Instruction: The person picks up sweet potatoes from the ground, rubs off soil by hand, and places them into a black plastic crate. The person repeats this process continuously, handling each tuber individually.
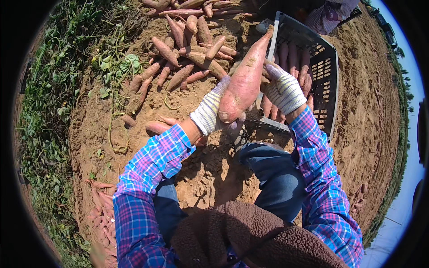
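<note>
A large pink sweet potato (244, 78) with soil on its skin is held between my two gloved hands. My left hand (211, 107), in a striped knit work glove, cups its wide lower end, with some fingertips showing beneath. On the other side, my right hand (285, 86) grips it around the middle; its glove matches, and part of the fingers is hidden behind the root. Just right of the sweet potato stands a dark plastic crate (332, 77) with slotted walls. Several sweet potatoes (295, 60) lie inside it, partly covered by my right hand and forearm.
A heap of loose sweet potatoes (181, 57) lies on the soil ahead. Another pile (104, 214) is at lower left. Green vines (53, 134) run along the left. A person in a checked garment (326, 16) is beyond the crate. My jeans-clad knee (274, 174) is near the crate.
</note>
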Motion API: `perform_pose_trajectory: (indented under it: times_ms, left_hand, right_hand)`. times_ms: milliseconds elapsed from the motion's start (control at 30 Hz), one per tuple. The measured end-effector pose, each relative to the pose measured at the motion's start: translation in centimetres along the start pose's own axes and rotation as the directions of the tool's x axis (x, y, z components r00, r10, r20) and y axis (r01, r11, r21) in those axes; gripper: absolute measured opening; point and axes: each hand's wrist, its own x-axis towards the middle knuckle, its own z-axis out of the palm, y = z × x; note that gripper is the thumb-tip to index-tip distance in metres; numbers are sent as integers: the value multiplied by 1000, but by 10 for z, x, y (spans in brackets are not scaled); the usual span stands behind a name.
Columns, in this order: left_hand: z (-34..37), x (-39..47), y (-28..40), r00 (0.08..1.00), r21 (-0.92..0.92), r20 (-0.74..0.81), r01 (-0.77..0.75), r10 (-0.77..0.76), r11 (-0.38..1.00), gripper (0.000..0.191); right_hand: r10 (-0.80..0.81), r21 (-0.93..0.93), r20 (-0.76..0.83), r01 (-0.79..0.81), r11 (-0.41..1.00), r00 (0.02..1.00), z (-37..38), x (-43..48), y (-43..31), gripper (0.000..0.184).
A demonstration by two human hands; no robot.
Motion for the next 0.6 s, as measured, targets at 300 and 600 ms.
perform_pose_trajectory:
  times_ms: [300, 600]
  left_hand:
    - [-28, 10, 8, 960, 231, 182, -253, 213, 940, 40]
    - [7, -18, -8, 923, 473, -210, -192, 322, 860, 51]
  right_hand:
    - [173, 21, 198, -180, 983, 965, 12, 3, 23, 33]
    - [1, 42, -198, 8, 999, 980, 12, 18, 37, 52]
